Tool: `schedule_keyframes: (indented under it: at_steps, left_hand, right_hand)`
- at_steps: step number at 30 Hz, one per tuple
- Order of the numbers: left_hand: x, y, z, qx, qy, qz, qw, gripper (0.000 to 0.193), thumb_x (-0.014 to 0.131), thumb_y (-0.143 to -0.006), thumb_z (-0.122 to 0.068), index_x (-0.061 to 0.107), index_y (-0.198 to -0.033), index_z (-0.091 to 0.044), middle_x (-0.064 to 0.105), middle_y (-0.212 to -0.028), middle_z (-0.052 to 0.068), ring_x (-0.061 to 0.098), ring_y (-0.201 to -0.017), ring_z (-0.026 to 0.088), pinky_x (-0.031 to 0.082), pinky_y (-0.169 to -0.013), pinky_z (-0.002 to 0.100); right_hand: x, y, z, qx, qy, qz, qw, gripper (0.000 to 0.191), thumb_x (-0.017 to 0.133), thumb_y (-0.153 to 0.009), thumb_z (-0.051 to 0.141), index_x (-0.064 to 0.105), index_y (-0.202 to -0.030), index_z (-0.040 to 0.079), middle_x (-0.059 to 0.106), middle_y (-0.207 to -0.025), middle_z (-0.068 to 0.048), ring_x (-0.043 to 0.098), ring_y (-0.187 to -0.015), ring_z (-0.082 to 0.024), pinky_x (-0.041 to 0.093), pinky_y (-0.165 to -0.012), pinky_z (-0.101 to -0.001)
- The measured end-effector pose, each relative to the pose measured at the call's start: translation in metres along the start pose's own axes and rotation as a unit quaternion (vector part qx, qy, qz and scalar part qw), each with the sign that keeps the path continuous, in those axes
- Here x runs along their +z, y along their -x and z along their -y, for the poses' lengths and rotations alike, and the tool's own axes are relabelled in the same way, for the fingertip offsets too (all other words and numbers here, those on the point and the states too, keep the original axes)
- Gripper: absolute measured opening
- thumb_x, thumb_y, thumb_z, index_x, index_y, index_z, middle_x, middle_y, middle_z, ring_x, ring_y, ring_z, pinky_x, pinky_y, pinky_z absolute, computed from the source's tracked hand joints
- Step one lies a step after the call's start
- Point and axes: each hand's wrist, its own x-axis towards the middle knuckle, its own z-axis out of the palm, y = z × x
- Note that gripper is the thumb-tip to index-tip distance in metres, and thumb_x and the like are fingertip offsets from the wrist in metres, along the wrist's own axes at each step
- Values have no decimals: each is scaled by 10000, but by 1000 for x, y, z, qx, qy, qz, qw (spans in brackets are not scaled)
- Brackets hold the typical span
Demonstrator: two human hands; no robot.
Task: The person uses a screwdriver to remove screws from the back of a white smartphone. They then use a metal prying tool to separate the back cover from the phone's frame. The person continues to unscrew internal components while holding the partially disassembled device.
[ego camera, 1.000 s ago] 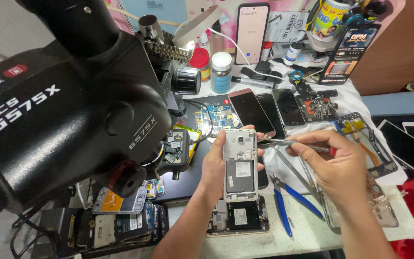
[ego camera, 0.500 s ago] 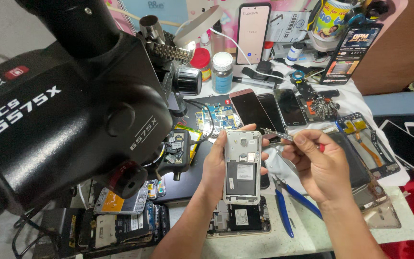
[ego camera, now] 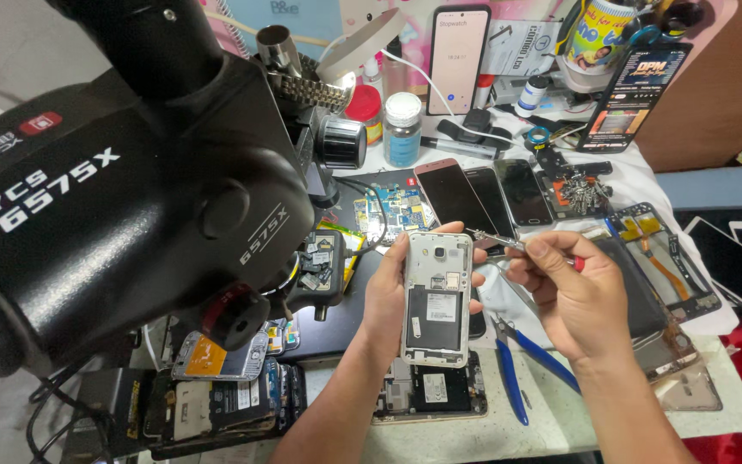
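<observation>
Left hand (ego camera: 388, 296) grip clasps the opened phone (ego camera: 436, 296) upright, right hand (ego camera: 573, 296) pinching tweezers (ego camera: 498, 241) beside its top.

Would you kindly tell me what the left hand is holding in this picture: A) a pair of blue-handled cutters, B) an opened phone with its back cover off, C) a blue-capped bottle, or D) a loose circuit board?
B: the left hand grips an opened phone upright, its inner frame showing, while the blue-handled cutters lie on the table.
</observation>
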Motion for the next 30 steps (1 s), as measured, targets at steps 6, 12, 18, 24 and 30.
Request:
schedule_keyframes:
  at_steps: [6,12,18,24,30]
  left_hand:
    - [-3,0,1,-2,8,8,1000,689,200,-1127,-500,410,-1566,-12,611,-1326,278,678,-1090,339,618,-880,489]
    - [-3,-1,1,-4,24,7,1000,691,210,-1126,-507,414,-1560,-9,616,-1312,281,680,-1082,343,618,-873,491]
    - [-3,-1,1,-6,48,16,999,677,214,-1129,-505,416,-1561,-24,614,-1317,272,682,-1078,335,621,-878,495]
    - [-3,-2,0,0,21,11,1000,686,214,-1136,-505,418,-1565,-9,608,-1321,279,682,-1087,332,618,-879,493]
    - [-1,-1,-1,-10,32,9,999,688,216,-1130,-504,423,-1558,-6,605,-1322,279,685,-1080,337,629,-861,492]
  right_hand:
    - [1,1,-5,-13,27,5,1000,76,692,-953,22,671,-1024,6,720,-964,-119,724,-828,-204,612,-783,-332]
    - [0,2,-8,24,-32,17,999,56,692,-961,1,676,-1014,9,718,-966,-115,724,-852,-201,617,-809,-336]
    - [0,1,-3,-8,-49,22,999,53,690,-956,-10,671,-1002,9,725,-997,-121,723,-862,-207,620,-809,-345]
    - [6,2,-5,-49,48,28,997,103,680,-930,-62,678,-1014,-4,716,-1063,-148,716,-892,-217,614,-855,-353]
    - [2,-1,-2,-18,-13,42,999,115,673,-918,-85,666,-987,8,716,-1110,-162,725,-963,-232,615,-901,-366]
